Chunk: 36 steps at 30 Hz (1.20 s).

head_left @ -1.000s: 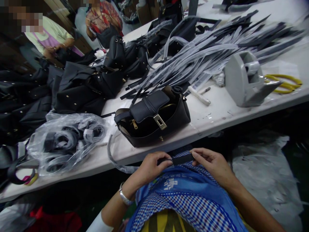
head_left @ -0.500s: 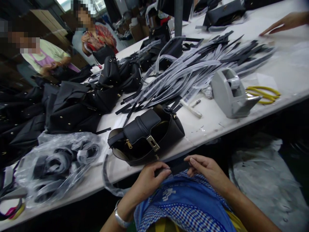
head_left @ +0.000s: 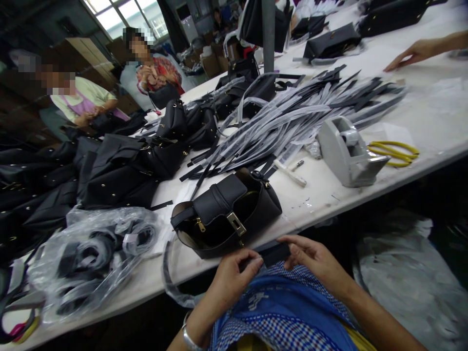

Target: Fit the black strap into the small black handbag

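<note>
Black strap [head_left: 276, 253], finger-pinched, bridges left hand [head_left: 234, 274] and right hand [head_left: 315, 261].

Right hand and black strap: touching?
Touching. The head view shows the right hand pinching the black strap, with no gap at the grip.

I look across a long white table [head_left: 438, 129] to a window [head_left: 124, 19] well beyond its far edge, its panes bright. The wall [head_left: 44, 24] left of that window is in deep shade. I see brown cardboard boxes [head_left: 89, 58] past the far edge and an upright grey post [head_left: 268, 39]. Below the near edge, I find the floor [head_left: 448, 239] mostly dark.
</note>
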{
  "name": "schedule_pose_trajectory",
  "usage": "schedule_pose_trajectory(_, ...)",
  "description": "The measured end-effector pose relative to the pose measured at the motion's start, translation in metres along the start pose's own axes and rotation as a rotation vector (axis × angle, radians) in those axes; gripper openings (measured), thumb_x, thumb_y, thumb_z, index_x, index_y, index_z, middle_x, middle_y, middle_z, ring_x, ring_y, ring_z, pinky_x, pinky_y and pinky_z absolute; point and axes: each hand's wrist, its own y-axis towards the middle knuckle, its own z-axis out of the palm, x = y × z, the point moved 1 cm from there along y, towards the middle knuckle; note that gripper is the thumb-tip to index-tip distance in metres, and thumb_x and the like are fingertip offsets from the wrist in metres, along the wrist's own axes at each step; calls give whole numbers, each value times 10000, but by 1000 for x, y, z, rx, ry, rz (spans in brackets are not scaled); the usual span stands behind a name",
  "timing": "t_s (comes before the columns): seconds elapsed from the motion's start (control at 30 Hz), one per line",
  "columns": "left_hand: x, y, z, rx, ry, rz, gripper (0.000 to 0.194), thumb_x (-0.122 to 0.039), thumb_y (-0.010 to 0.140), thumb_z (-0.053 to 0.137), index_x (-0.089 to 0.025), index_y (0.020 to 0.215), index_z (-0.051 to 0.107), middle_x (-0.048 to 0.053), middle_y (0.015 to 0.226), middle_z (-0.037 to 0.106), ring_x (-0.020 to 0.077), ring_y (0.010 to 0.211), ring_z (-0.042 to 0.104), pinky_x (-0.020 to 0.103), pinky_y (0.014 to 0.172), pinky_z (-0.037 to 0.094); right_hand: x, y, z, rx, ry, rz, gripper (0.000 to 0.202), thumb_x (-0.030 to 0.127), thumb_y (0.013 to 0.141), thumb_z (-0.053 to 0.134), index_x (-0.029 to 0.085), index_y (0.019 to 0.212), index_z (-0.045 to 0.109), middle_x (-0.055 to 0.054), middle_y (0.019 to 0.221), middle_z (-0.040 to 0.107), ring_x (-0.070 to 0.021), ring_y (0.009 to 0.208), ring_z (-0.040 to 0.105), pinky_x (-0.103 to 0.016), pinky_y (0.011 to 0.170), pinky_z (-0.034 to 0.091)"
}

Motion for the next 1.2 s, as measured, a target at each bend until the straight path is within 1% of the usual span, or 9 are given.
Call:
schedule_pose_trajectory(0.07, 1, -2, 1, -1, -19, 16, 246, -353, 956, 571, -154, 936, 714, 18, 864, 675, 169, 824, 601, 214, 727, 410, 0, -1, 3, 23, -36, -2, 460, 414, 872, 704, 172, 1257, 634, -36, 804, 733, -182, 778, 689, -265, 745, 526)
schedule_pose_trajectory(0.17, 2, -6, -2, 17, -71, 34, 225, -331, 961, 572, -189, 1072, 708, 18, 967, 693, 175, 894, 624, 218, 777, 441, 0, -1, 6, -27, -84, -11, 307, 348, 828, 719, 169, 1077, 716, -23, 738, 724, -171, 709, 680, -243, 690, 520)
schedule_pose_trajectory(0.23, 1, -10, -5, 31, -62, 72, 269, -335, 941, 621, -225, 1179, 680, 18, 1091, 689, 187, 1001, 624, 233, 871, 448, 1, 1, 7, -102, -125, -28, 253, 380, 821, 706, 160, 943, 733, -17, 661, 699, -159, 618, 658, -234, 630, 510)
schedule_pose_trajectory(0.33, 2, -15, -7, 63, 14, 134, 372, -343, 888, 710, -246, 1244, 655, 26, 1204, 668, 209, 1116, 603, 262, 992, 414, 1, 3, 9, -197, -181, 5, 327, 485, 827, 693, 159, 829, 719, -18, 635, 681, -134, 507, 613, -214, 518, 468)
schedule_pose_trajectory(0.43, 4, -18, -4, 130, -11, 94, 239, -342, 982, 566, -183, 1092, 706, 46, 1004, 721, 182, 909, 666, 251, 853, 474, -2, 3, 11, -208, -259, 71, 502, 599, 869, 620, 160, 627, 643, -10, 517, 612, -110, 406, 538, -203, 435, 395)
schedule_pose_trajectory(0.53, 8, -20, 0, 255, -199, -12, 411, -423, 1029, 431, -123, 894, 677, 66, 840, 715, 145, 683, 648, 217, 654, 481, -5, 2, 13, -195, -286, 107, 623, 665, 900, 534, 169, 524, 555, 2, 432, 536, -100, 361, 486, -201, 411, 355)
schedule_pose_trajectory(0.73, 10, -21, -2, 386, -497, -143, 543, -631, 936, 509, -101, 847, 586, 105, 799, 695, 120, 581, 610, 196, 564, 448, -8, 2, 15, -168, -222, 116, 622, 699, 876, 543, 174, 543, 551, 3, 458, 542, -110, 382, 489, -211, 421, 357)
schedule_pose_trajectory(1.0, 2, -25, -9, 364, -494, -144, 535, -619, 940, 522, -94, 868, 597, 112, 839, 695, 114, 616, 616, 200, 587, 457, 7, 6, 20, -100, -128, 58, 587, 672, 876, 581, 180, 557, 542, 13, 452, 518, -109, 396, 452, -223, 431, 341)
schedule_pose_trajectory(1.2, -15, -29, -9, 300, -500, -155, 516, -612, 942, 524, -105, 851, 565, 99, 826, 693, 102, 581, 604, 184, 557, 445, 17, 14, 30, 25, -85, 54, 617, 687, 880, 562, 166, 550, 551, 8, 448, 525, -94, 383, 452, -210, 430, 331)
